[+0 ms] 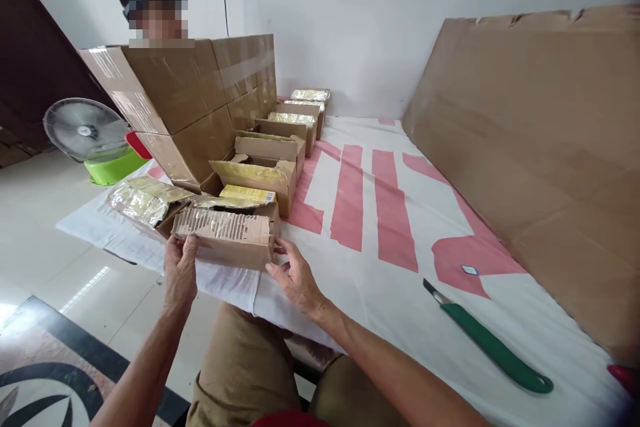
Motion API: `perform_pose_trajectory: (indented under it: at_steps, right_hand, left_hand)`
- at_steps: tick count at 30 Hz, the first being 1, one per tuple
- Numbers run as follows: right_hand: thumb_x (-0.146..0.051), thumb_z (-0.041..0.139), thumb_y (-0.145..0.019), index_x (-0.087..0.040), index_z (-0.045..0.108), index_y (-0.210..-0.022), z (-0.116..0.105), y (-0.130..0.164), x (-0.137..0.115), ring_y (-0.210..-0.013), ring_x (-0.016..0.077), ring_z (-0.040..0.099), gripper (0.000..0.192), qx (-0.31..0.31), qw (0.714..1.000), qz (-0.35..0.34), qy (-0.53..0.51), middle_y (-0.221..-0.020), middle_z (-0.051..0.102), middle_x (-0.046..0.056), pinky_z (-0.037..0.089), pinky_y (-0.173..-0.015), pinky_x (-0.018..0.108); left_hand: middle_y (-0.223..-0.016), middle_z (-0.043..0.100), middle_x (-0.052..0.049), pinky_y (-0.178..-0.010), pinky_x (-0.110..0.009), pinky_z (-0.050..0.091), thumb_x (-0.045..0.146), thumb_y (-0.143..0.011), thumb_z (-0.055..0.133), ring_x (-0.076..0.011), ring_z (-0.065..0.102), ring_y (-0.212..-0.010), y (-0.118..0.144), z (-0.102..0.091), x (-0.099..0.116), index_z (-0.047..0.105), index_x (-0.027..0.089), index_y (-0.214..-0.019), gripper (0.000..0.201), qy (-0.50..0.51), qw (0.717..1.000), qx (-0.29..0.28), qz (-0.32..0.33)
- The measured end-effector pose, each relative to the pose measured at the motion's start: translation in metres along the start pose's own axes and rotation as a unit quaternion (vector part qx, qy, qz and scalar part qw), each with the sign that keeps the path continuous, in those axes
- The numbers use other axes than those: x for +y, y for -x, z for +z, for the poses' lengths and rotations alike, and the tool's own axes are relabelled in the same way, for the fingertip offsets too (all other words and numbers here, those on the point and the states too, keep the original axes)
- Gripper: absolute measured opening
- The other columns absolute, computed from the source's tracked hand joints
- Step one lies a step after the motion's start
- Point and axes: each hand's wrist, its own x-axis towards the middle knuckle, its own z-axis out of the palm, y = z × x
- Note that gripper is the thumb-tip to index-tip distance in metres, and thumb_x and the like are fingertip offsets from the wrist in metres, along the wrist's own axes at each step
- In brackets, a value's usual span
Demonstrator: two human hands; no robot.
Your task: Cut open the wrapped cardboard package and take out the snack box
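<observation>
Hands grip opposite ends of a small open brown cardboard box [227, 235] at the near-left corner of the white-and-red printed sheet [380, 280]: left hand [180, 271] clamps its end, right hand [295, 275] spread against the other, likely steadying it; green-handled knife [487, 340] lies well apart.

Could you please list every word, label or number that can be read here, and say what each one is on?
None can be read.
White sheet: large red shapes, cut off, not legible.
Yellow pack in the open box under the left hand and right hand: print too small.
Big cartons: tape print blurred.
</observation>
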Motion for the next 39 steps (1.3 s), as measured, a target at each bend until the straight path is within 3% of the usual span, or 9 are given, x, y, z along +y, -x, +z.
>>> perform_pose_trajectory:
  at_steps: [2,5,8,11,15,19,28,33,39]
  right_hand:
    - [-0.030,0.063,-0.088,-0.024,0.056,-0.139,0.001,0.005,0.012,-0.119,0.0262,0.067,0.052,-0.005,1.000,-0.001,0.014,-0.138,0.065,0.013,0.062,-0.078,0.034]
    - [-0.028,0.064,-0.087,-0.024,0.056,-0.140,-0.005,0.016,0.024,-0.117,0.0260,0.068,0.053,-0.009,0.999,0.011,0.042,-0.140,0.064,0.013,0.063,-0.077,0.035]
    - [-0.025,0.063,-0.085,-0.023,0.056,-0.140,-0.007,0.021,0.031,-0.115,0.0266,0.069,0.055,-0.001,0.998,0.020,0.063,-0.142,0.064,0.014,0.063,-0.076,0.035]
    - [-0.024,0.063,-0.085,-0.022,0.055,-0.142,-0.005,0.016,0.036,-0.121,0.0288,0.067,0.057,0.007,0.997,-0.003,0.081,-0.144,0.063,0.015,0.064,-0.081,0.039]
    - [-0.021,0.064,-0.084,-0.024,0.054,-0.144,0.002,0.007,0.045,-0.127,0.0297,0.065,0.061,0.022,0.995,-0.033,0.096,-0.145,0.063,0.014,0.061,-0.098,0.046]
    - [-0.017,0.064,-0.083,-0.024,0.053,-0.146,0.006,0.005,0.056,-0.129,0.0300,0.065,0.064,0.038,0.994,-0.042,0.096,-0.147,0.063,0.014,0.058,-0.105,0.049]
    - [-0.014,0.065,-0.080,-0.024,0.055,-0.148,0.004,0.010,0.065,-0.134,0.0304,0.063,0.070,0.030,0.993,-0.050,0.098,-0.148,0.064,0.014,0.057,-0.109,0.048]
    - [-0.013,0.064,-0.080,-0.025,0.051,-0.152,0.005,0.010,0.065,-0.137,0.0312,0.061,0.075,0.024,0.995,-0.038,0.092,-0.154,0.059,0.014,0.058,-0.108,0.048]
    - [-0.011,0.061,-0.081,-0.023,0.052,-0.147,0.006,0.011,0.061,-0.137,0.0303,0.060,0.068,0.033,0.996,-0.027,0.082,-0.152,0.059,0.015,0.058,-0.107,0.048]
  left_hand:
    - [-0.115,0.071,-0.010,-0.104,-0.041,0.055,0.060,-0.092,0.057,-0.0270,0.067,-0.113,-0.001,0.005,-0.009,0.063,0.019,-0.114,0.047,-0.021,1.000,-0.011,0.020]
    - [-0.132,0.067,-0.013,-0.114,-0.045,0.049,0.060,-0.090,0.060,-0.0297,0.062,-0.129,0.011,0.009,-0.023,0.058,0.019,-0.132,0.059,0.015,0.999,-0.014,0.031]
    - [-0.156,0.053,-0.016,-0.122,-0.054,0.040,0.056,-0.084,0.071,-0.0350,0.049,-0.147,0.034,0.011,-0.036,0.048,0.023,-0.148,0.075,0.013,1.000,0.002,-0.003]
    - [-0.166,0.040,-0.018,-0.120,-0.056,0.042,0.054,-0.081,0.075,-0.0376,0.043,-0.153,0.054,0.020,-0.046,0.041,0.026,-0.155,0.085,0.021,1.000,-0.001,-0.023]
    - [-0.165,0.040,-0.020,-0.116,-0.051,0.049,0.055,-0.081,0.076,-0.0365,0.046,-0.151,0.062,0.043,-0.057,0.040,0.025,-0.155,0.088,0.039,0.998,-0.039,-0.023]
    - [-0.164,0.041,-0.022,-0.119,-0.052,0.046,0.053,-0.077,0.080,-0.0373,0.047,-0.150,0.060,0.061,-0.062,0.041,0.022,-0.154,0.093,0.044,0.998,-0.045,-0.029]
    - [-0.163,0.037,-0.023,-0.119,-0.054,0.048,0.052,-0.073,0.084,-0.0383,0.043,-0.152,0.062,0.071,-0.063,0.036,0.021,-0.155,0.101,0.053,0.997,-0.044,-0.017]
    - [-0.159,0.038,-0.021,-0.114,-0.051,0.053,0.053,-0.075,0.082,-0.0374,0.046,-0.149,0.057,0.083,-0.060,0.038,0.023,-0.154,0.095,0.036,0.998,-0.041,0.012]
    - [-0.157,0.038,-0.024,-0.115,-0.052,0.051,0.054,-0.075,0.081,-0.0381,0.050,-0.145,0.043,0.106,-0.050,0.039,0.019,-0.153,0.095,0.007,0.999,-0.043,0.030]
